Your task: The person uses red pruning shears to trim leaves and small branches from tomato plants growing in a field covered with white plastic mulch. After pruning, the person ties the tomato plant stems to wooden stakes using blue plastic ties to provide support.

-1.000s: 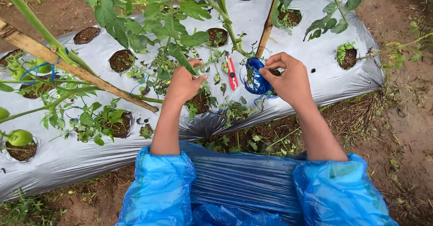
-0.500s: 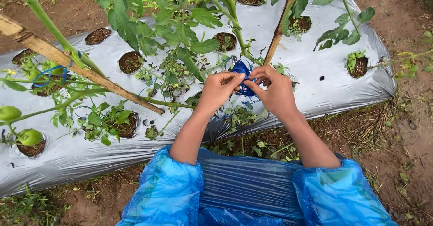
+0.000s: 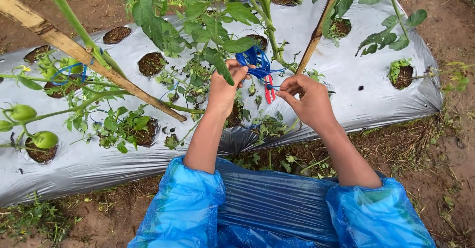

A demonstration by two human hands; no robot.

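Blue twine bundle (image 3: 255, 60) sits between the two hands, up against the green plant stem (image 3: 267, 27), which runs near-vertical toward the top of frame. Left hand (image 3: 225, 87) is closed on the bundle's left side, thumb and fingers wrapped over the loops, touching them. Right hand (image 3: 309, 97) is lower right of the bundle, fingers pinched narrow on a single strand that runs up-left from the fingertips into the loops; strand looks taut. So the twine's long axis goes diagonal, upper-left at the left hand to lower-right at the right hand. Left hand is nearer the stem; right hand is apart from it, nearer the slanted wooden stake (image 3: 316, 37) just behind. A red clip-like thing (image 3: 268, 90) hangs just under the bundle, between the hands; cannot tell whether either hand touches it. Second bamboo stake (image 3: 89, 62) crosses diagonally at left, with another blue tie (image 3: 74, 70) on it, well apart from both hands. Silver mulch sheet (image 3: 371, 79) covers the bed; green tomatoes (image 3: 44, 139) far left. Blue raincoat sleeves (image 3: 183, 203) on both arms.
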